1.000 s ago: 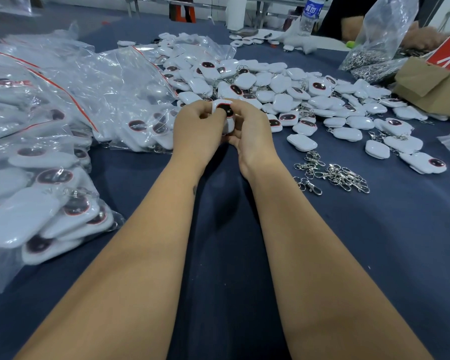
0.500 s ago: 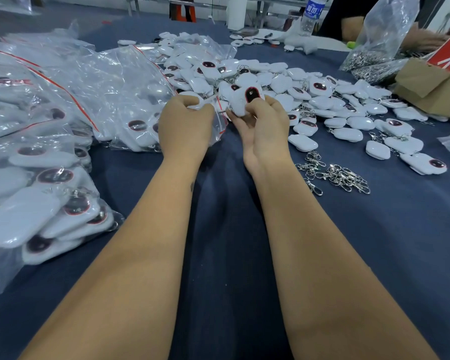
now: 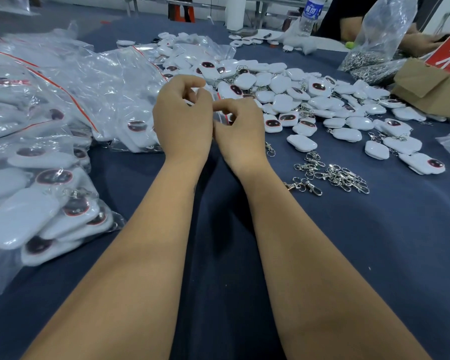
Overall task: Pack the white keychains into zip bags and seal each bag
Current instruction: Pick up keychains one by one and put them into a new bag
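Hands meeting at centre frame, just toward 12 o'clock. Left hand curled, thumb and forefinger pinching the mouth of a small zip bag; right hand curled likewise, fingertips nipping the same red-striped edge. Held so, probably, for pressing the seal shut along its strip. Bag mostly masked behind both hands; keychain inside not discernible. Loose white keychains heaped toward 1 and 2 o'clock, within easy reach for the next fill. Filled zip bags stacked from 8 to 10 o'clock, out of the working lane. Spare metal clasps scattered at 3 o'clock on the dark blue cloth. Second person at far 1 o'clock, cut off by the frame.
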`<action>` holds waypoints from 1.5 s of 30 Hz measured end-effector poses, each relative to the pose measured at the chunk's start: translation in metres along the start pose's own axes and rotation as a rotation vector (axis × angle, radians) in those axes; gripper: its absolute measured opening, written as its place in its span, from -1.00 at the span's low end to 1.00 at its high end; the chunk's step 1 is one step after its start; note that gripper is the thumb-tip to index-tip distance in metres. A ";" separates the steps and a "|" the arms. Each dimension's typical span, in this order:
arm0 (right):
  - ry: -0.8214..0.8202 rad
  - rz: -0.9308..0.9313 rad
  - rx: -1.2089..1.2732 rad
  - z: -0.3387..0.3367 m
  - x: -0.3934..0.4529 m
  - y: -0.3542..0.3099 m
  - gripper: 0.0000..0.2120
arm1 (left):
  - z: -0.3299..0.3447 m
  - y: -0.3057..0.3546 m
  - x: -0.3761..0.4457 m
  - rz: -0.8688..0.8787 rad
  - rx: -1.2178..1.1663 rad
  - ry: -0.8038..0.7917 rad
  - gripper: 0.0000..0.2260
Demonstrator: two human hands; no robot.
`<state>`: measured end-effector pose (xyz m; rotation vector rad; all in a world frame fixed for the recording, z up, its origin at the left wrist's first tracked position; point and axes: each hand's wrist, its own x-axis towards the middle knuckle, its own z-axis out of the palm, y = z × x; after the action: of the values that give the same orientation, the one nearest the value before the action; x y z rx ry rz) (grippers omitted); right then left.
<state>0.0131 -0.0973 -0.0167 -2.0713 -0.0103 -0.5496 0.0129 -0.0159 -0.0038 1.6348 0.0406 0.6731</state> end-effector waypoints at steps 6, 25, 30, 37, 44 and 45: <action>-0.073 0.100 0.051 -0.002 -0.002 0.002 -0.81 | 0.000 -0.001 0.001 0.085 -0.040 0.075 -0.83; -0.024 0.146 -0.476 -0.020 0.002 0.013 -0.41 | 0.007 -0.020 -0.005 0.110 0.677 -0.320 -0.75; -0.101 0.122 -0.574 -0.019 0.002 0.017 -0.49 | -0.002 -0.022 0.002 0.064 0.692 -0.202 -0.74; -0.015 0.096 -0.584 -0.015 0.003 0.017 -0.56 | 0.001 -0.020 0.001 0.086 0.652 -0.276 -0.73; 0.037 0.100 -0.560 -0.016 0.004 0.019 -0.77 | 0.006 -0.019 -0.003 0.118 0.629 -0.344 -0.77; 0.062 0.100 -0.531 -0.016 0.004 0.018 -0.76 | 0.006 -0.019 -0.003 0.108 0.618 -0.341 -0.77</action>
<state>0.0148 -0.1212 -0.0221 -2.5494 0.3040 -0.5995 0.0202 -0.0186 -0.0228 2.3450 -0.0973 0.4750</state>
